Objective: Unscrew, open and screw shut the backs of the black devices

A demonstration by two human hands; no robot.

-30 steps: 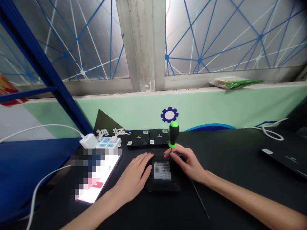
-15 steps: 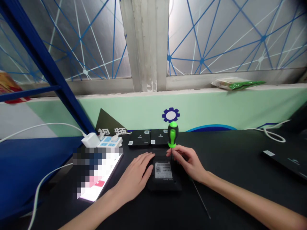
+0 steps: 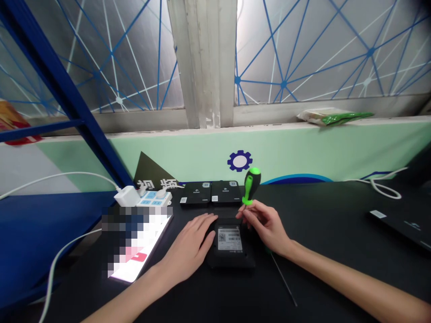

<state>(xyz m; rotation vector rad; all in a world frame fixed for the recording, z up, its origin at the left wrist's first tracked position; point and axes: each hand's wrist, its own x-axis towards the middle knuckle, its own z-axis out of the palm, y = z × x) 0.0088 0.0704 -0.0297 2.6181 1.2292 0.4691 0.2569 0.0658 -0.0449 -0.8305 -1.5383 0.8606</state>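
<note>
A small black box with a white label lies on the black table in front of me. My left hand rests flat on its left side, fingers stretched out. My right hand pinches the shaft of a screwdriver with a black and green handle, its tip down at the box's far right corner. The handle leans a little to the right.
Two more black boxes lie side by side behind it. A lit tablet and a white power strip with cables sit to the left. A thin rod lies under my right forearm. A flat black device is at the right.
The screwdriver's handle has tipped from upright to leaning right, and my right hand's fingers have shifted along the shaft. My left hand has stayed on the box.
</note>
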